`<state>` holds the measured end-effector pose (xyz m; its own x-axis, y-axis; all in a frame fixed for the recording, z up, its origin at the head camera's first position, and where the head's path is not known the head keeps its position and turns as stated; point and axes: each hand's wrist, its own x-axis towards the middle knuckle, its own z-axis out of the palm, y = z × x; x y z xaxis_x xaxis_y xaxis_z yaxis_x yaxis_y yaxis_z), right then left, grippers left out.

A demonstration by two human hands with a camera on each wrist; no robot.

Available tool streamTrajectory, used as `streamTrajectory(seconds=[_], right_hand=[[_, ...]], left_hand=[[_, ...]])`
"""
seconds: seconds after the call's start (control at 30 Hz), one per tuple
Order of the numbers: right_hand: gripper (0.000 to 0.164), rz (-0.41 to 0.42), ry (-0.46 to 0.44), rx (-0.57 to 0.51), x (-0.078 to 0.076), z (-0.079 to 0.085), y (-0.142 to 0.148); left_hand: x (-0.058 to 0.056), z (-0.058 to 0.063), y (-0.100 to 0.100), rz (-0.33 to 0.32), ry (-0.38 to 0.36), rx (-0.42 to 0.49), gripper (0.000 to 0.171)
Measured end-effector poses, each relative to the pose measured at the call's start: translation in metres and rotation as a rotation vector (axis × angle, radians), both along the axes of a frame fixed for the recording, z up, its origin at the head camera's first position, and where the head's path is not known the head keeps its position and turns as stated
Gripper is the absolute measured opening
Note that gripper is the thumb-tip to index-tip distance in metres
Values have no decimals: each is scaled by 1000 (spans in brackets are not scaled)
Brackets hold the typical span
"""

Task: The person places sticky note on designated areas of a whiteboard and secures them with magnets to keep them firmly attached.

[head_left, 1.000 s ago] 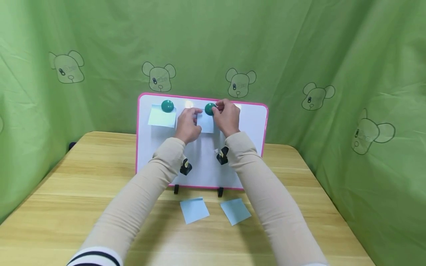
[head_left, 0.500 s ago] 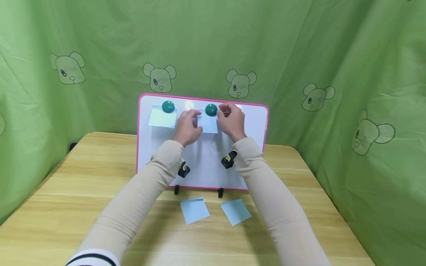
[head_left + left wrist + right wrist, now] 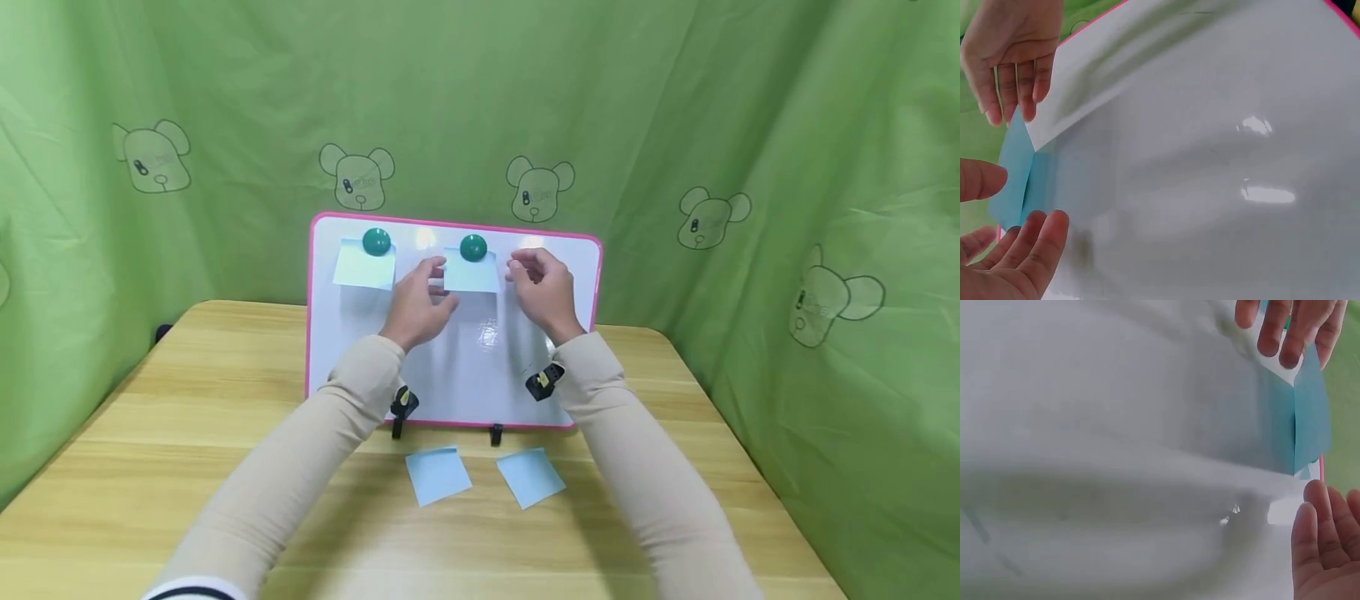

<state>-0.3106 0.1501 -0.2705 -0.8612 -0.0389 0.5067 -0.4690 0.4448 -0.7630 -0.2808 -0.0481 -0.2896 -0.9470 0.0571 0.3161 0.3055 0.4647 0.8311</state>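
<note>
On the whiteboard (image 3: 480,367), a round green magnet (image 3: 473,247) holds the top of a blue sticky note (image 3: 471,277). In both wrist views that note's free part tilts away from the board. My left hand (image 3: 418,307) is just left of the note, its fingers relaxed and holding nothing. To the right of it, a little apart, is my right hand (image 3: 547,292), fingers loosely bent around nothing. Another sticky note (image 3: 363,265) hangs at the board's upper left under a second green magnet (image 3: 377,242).
Two blue sticky notes, a left one (image 3: 438,477) and a right one (image 3: 531,477), lie on the wooden table (image 3: 187,433) before the board. Black stand feet (image 3: 496,435) hold up the board's lower edge. A green curtain (image 3: 450,83) with bear drawings surrounds the table.
My right hand has let go of the green magnet and moved right and down. My left hand has drawn slightly left and down. The magnet and note stay on the board.
</note>
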Motion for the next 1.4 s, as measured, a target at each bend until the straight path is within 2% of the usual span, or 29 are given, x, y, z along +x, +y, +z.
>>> streamTrajectory(seconds=[0.23, 0.6, 0.73, 1.0, 1.23, 1.4], right_hand=[[30, -28, -22, 56, 19, -15, 22], [23, -33, -15, 143, 41, -50, 58], [22, -49, -57, 176, 45, -64, 71], [23, -90, -129, 230, 61, -89, 101], [23, -98, -227, 331, 78, -108, 127], [26, -102, -264, 408, 87, -118, 144]], left_hand=[[14, -10, -3, -9, 3, 16, 60], [39, -40, -10, -25, 5, -5, 56], [48, -51, -14, -24, -14, -16, 55], [63, -71, -15, -66, -83, -30, 57], [72, -98, -19, -110, -112, -107, 61], [80, -112, -25, -142, -137, -163, 62]])
